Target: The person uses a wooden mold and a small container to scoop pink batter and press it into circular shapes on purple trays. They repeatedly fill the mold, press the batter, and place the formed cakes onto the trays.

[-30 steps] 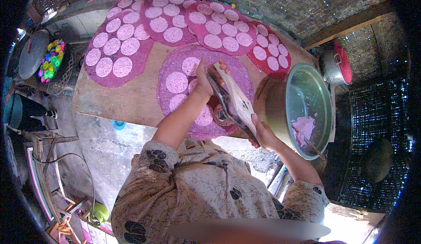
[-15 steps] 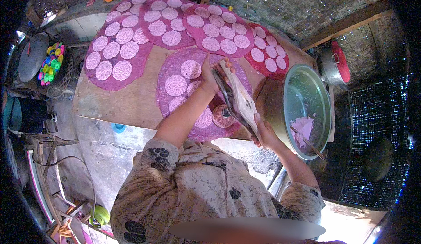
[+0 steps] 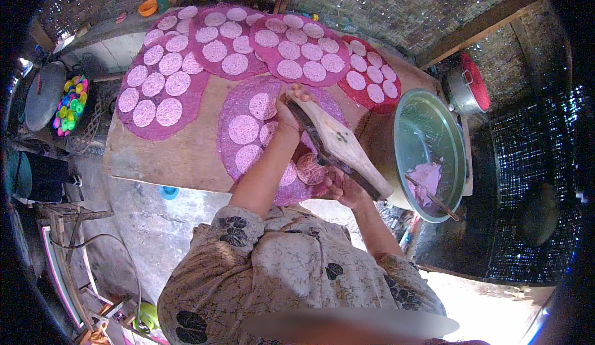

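Note:
My left hand [image 3: 289, 114] is closed around the far end of a thick, pale wooden lever press [image 3: 344, 140] with a dark side. The press slants across the near pink mesh sheet. My right hand [image 3: 347, 191] is under the press's near end, palm partly up and fingers apart. Beside its fingertips lies a pink strand disc [image 3: 310, 169]. More lacy pink discs, such as one disc [image 3: 243, 129], lie on the round purple-pink mesh sheet [image 3: 230, 100]. My left forearm and the press hide part of that sheet.
Several disc-covered mesh sheets [image 3: 197, 102] spread over the wooden table [image 3: 180, 162]. To the right stand a large green basin [image 3: 427, 122] with pink dough [image 3: 425, 181] and a stick, and a metal pot [image 3: 462, 94]. Colourful small moulds [image 3: 71, 106] sit at left.
My right hand has let go of the press's near end and moved left beneath it, fingers spreading. My left hand keeps hold of the far end. The whole view has shifted slightly.

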Available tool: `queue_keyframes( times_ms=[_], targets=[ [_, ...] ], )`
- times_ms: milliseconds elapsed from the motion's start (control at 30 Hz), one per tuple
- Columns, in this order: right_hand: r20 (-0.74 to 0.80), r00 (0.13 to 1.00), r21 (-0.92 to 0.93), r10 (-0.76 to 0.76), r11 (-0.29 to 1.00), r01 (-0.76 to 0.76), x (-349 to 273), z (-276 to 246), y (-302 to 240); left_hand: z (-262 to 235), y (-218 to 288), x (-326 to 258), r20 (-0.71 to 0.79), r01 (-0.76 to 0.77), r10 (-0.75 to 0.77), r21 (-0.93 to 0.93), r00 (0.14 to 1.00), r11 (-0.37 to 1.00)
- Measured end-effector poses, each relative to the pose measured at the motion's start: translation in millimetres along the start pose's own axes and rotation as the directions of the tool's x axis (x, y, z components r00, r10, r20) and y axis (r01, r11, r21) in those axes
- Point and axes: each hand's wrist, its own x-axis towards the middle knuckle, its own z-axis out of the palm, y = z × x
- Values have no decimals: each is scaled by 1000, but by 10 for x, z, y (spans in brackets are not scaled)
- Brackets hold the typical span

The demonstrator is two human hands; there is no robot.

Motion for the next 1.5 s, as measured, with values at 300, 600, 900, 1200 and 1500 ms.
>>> queue_keyframes(
  times_ms=[300, 600, 900, 1200, 1500],
  targets=[
    [146, 853, -809, -502, -557, -189, -21, 368, 79, 1333, 613, -167, 63, -243, 239, 407, 969, 880],
    [167, 906, -892, -389, -450, -29, 91, 667, 3, 3436, 892, -1201, 398, -260, -191, 826, 897, 500],
    [99, 866, -942, -490, -327, -77, 140, 814, -295, 3615, 991, -1914, 221, -237, -118, 959, 968, -152],
    [99, 888, -921, -449, -379, -89, 893, 512, -502, 3532, 1087, -1981, 263, -279, -149, 956, 953, -97],
    [190, 909, -912, -370, -410, 24, 913, 420, -472, 3570, 1029, -2036, 261, -254, 32, 955, 965, -152]
  ],
)
